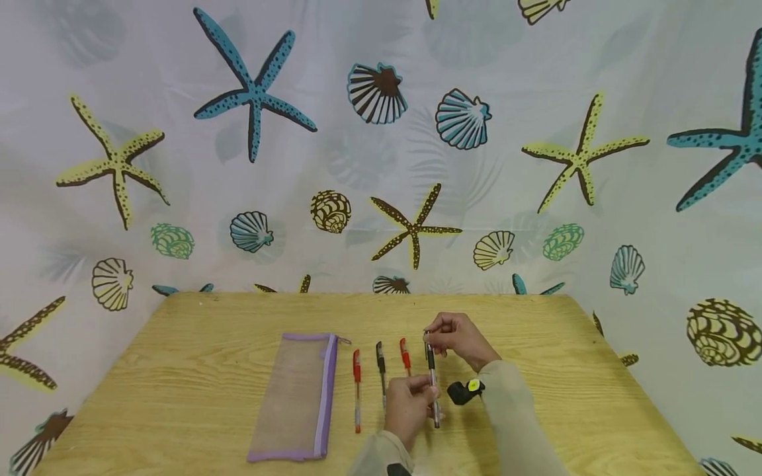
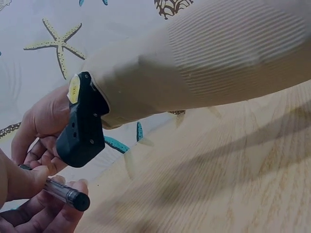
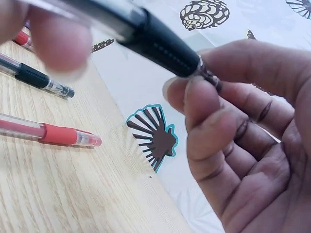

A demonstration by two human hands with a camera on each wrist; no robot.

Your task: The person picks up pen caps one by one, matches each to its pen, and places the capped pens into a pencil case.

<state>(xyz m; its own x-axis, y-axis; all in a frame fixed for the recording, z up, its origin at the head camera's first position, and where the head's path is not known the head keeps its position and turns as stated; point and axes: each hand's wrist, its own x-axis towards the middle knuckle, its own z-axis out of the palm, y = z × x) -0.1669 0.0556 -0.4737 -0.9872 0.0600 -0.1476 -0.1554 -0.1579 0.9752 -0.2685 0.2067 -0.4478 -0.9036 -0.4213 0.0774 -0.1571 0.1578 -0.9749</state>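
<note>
Both hands hold one black gel pen (image 1: pixel 434 389) with a clear barrel, above the table. My left hand (image 1: pixel 408 404) grips the barrel; in the left wrist view the pen's dark end cap (image 2: pixel 79 200) sticks out past its fingers. At the opposite end, my right hand (image 1: pixel 457 338) pinches the tip between thumb and fingers. The right wrist view shows the black rubber grip (image 3: pixel 167 46) running up to those fingertips, which partly hide the tip. Left of the hands lie a red pen (image 1: pixel 405 354), a black pen (image 1: pixel 381 360) and another red pen (image 1: pixel 357 377).
A mesh zip pouch (image 1: pixel 294 396) with purple edging lies flat, left of the pens. The wooden table (image 1: pixel 178 383) meets a hanging cloth (image 1: pixel 333 152) printed with starfish and shells at its back and sides. A black camera (image 1: pixel 465 391) sits on the right wrist.
</note>
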